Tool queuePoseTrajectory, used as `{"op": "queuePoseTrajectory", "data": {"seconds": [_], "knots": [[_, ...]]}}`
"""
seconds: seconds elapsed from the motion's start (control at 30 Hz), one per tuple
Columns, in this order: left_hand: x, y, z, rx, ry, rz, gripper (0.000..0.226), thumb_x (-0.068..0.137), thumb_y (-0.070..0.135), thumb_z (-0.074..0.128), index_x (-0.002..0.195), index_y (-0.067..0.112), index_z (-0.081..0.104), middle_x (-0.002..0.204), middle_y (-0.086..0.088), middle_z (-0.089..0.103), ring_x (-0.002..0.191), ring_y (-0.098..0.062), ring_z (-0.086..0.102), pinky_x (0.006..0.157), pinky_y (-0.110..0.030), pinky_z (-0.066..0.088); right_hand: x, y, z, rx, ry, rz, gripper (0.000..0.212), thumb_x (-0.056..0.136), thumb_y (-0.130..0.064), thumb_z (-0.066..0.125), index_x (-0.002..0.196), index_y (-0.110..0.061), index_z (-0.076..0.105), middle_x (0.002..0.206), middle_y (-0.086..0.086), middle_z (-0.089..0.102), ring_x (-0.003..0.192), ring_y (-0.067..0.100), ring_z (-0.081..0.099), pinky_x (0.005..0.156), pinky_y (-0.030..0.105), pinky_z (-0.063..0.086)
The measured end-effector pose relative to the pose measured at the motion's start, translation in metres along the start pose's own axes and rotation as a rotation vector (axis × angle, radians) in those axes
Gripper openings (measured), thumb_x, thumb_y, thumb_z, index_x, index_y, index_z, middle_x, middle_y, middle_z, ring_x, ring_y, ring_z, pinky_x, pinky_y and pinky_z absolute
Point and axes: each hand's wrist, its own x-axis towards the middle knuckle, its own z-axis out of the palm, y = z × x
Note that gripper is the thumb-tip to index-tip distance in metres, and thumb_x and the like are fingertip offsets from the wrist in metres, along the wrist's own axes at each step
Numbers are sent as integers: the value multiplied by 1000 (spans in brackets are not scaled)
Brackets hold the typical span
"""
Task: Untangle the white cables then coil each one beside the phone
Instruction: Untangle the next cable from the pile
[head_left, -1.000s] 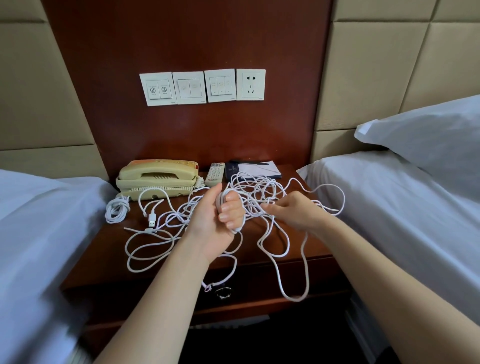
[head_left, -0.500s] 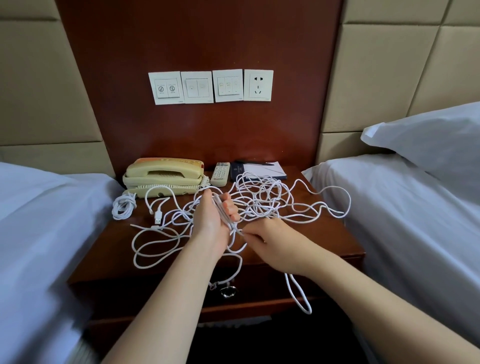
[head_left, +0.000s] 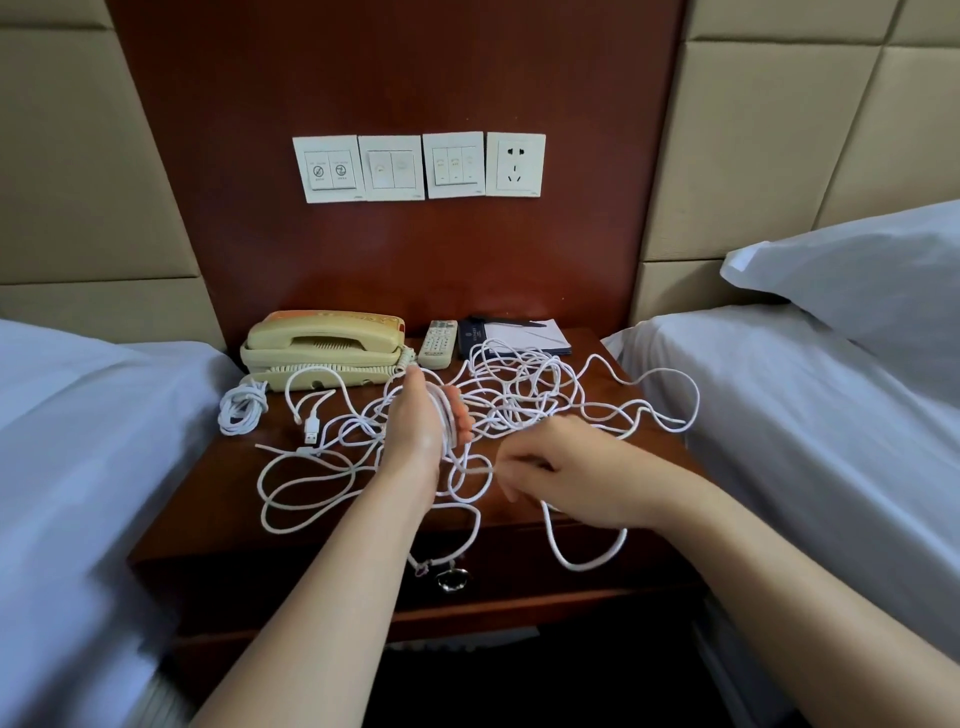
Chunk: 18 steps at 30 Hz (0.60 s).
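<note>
A tangle of white cables (head_left: 524, 395) sprawls over the wooden nightstand (head_left: 208, 499), with loops hanging past its front edge. My left hand (head_left: 423, 418) stands upright over the middle of the table, with several turns of cable wound round its curled fingers. My right hand (head_left: 561, 467) is lower and nearer the front edge, pinching a strand that runs down into a hanging loop (head_left: 587, 556). A beige phone (head_left: 322, 345) sits at the back left. One coiled white cable (head_left: 241, 408) lies beside the phone's left front corner. A USB plug (head_left: 311, 431) lies loose.
A remote control (head_left: 438, 343) and a notepad with a pen (head_left: 519, 335) lie behind the tangle. Beds with white sheets flank the nightstand on both sides, a pillow (head_left: 852, 280) on the right one. Switches and a socket (head_left: 418, 166) are on the wall.
My right hand has come down from beside my left hand to the front edge, drawing the strand with it. The hanging loop is shorter. My left hand keeps its windings.
</note>
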Motion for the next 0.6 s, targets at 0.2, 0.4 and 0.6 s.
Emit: {"op": "queuePoseTrajectory", "data": {"seconds": [0.2, 0.4, 0.6], "knots": [[-20, -9, 6, 264, -236, -132, 66, 100, 52, 19, 66, 6, 51, 42, -4, 51, 35, -13, 49, 42, -20, 38, 3, 8, -4, 45, 239, -13, 28, 94, -18, 54, 67, -19, 56, 56, -13, 56, 56, 5, 50, 55, 17, 36], [-34, -13, 10, 272, -589, -229, 68, 97, 58, 14, 70, 7, 50, 49, -2, 45, 40, -12, 43, 40, -20, 36, 9, 32, -8, 88, 387, 90, 28, 90, -31, 60, 65, -22, 55, 58, -4, 59, 55, 6, 46, 59, 30, 39], [-37, -9, 9, 192, -719, -266, 66, 97, 58, 17, 59, 11, 45, 46, 1, 36, 38, -9, 33, 38, -19, 30, 16, 50, -8, 262, 423, 144, 43, 88, -34, 62, 56, -13, 42, 49, -10, 30, 45, 5, 27, 46, 18, 22]]}}
